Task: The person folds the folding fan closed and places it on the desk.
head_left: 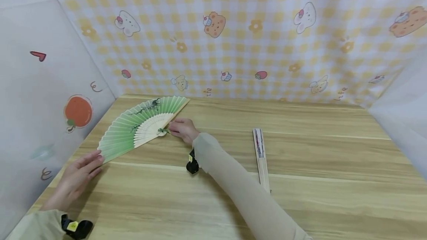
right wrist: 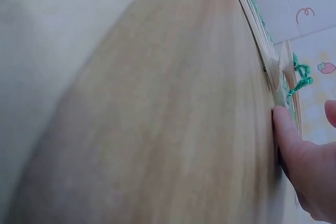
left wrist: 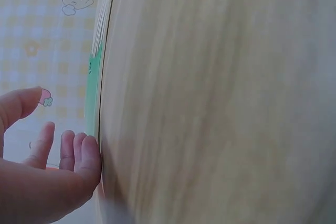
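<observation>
A green folding fan (head_left: 125, 130) with pale ribs and a dark branch print lies spread out on the left of the wooden table. At its lower left corner is my left hand (head_left: 81, 173), fingertips right at the leaf's edge. The left wrist view has this hand's thumb (left wrist: 20, 106) held apart from the fingers. My right hand (head_left: 183, 130) rests by the fan's pivot end, where a green cord (right wrist: 301, 75) hangs. One finger (right wrist: 286, 129) reaches the pivot in the right wrist view, with the thumb standing away from it.
A second fan (head_left: 261, 158), folded, lies right of the middle of the table (head_left: 333, 151), beyond the right forearm. A yellow checked cloth (head_left: 240, 51) with cartoon prints hangs along the back. White sheets (head_left: 40, 95) border the sides.
</observation>
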Demonstrator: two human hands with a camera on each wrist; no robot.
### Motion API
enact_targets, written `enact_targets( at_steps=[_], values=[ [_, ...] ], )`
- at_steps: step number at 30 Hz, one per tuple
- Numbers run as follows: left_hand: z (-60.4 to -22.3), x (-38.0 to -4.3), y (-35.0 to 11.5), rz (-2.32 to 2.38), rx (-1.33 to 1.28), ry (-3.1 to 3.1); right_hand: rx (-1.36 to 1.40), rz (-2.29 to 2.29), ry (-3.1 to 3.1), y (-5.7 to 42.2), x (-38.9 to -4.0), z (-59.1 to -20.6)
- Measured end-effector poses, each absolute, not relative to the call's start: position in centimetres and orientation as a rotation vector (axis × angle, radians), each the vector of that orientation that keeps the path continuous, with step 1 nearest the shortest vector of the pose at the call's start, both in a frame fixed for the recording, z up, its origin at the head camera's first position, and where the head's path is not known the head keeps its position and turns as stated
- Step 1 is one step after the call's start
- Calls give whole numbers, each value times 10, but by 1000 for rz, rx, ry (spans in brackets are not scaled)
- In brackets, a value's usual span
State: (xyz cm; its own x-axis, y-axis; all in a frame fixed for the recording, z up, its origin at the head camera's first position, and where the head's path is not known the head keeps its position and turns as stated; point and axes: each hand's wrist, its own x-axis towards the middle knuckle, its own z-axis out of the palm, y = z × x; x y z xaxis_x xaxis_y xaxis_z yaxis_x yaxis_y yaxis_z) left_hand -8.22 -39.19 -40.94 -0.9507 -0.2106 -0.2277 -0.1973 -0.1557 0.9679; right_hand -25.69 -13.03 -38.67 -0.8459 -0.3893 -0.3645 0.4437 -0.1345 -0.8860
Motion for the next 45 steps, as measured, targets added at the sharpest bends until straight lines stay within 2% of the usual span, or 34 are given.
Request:
enact_targets(
  at_steps=[12, 20, 36, 45],
  values=[
    [-411, -76, -397, -2353, 449, -1934, 71, -2017, 1612, -139, -261, -388],
    [-408, -78, -396, -2322, 532, -2057, 134, -2064, 1611, -143, -261, -386],
    [-411, -75, -397, -2414, 460, -1891, 168, -2052, 1575, -145, -263, -391],
    [-410, -77, -396, -2402, 572, -1919, 162, -2030, 1577, -142, -263, -392]
  ],
)
